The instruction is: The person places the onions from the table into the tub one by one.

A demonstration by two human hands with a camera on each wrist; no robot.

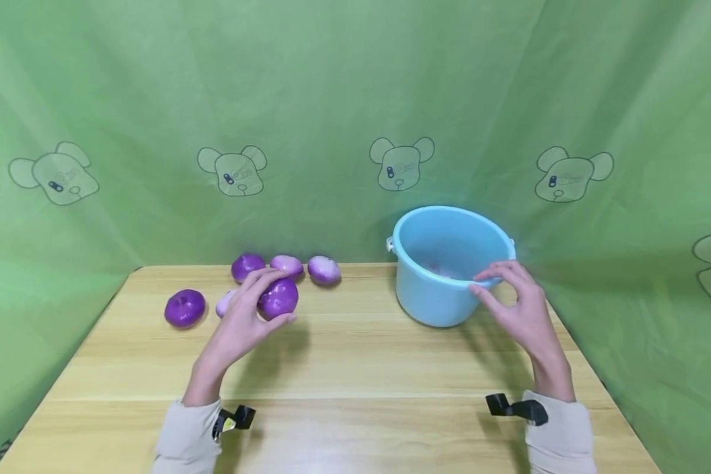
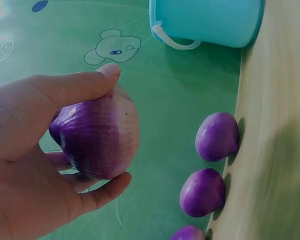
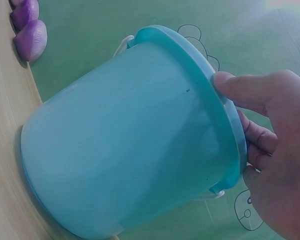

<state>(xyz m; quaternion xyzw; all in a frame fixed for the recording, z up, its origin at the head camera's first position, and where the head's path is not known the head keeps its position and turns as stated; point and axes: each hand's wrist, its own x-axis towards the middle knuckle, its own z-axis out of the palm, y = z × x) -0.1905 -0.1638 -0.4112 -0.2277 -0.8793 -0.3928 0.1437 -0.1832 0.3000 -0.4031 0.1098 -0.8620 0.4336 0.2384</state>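
Observation:
My left hand (image 1: 241, 326) grips a purple onion (image 1: 281, 298) between thumb and fingers, raised above the table. In the left wrist view the onion (image 2: 101, 137) shows a dark purple top and a paler base. At the right, my right hand (image 1: 524, 313) pinches the near right rim of a light blue bucket (image 1: 432, 296), thumb outside and fingers over the edge. The right wrist view shows this bucket (image 3: 125, 135) standing on the table. Something faint and pinkish appears inside it, too unclear to name.
Several more onions lie on the table's left: one dark purple onion (image 1: 185, 308) apart, others along the back, such as the paler onion (image 1: 324, 270). One is partly hidden behind my left hand. A green curtain (image 1: 332, 99) encloses the wooden table (image 1: 355, 368) at back and sides.

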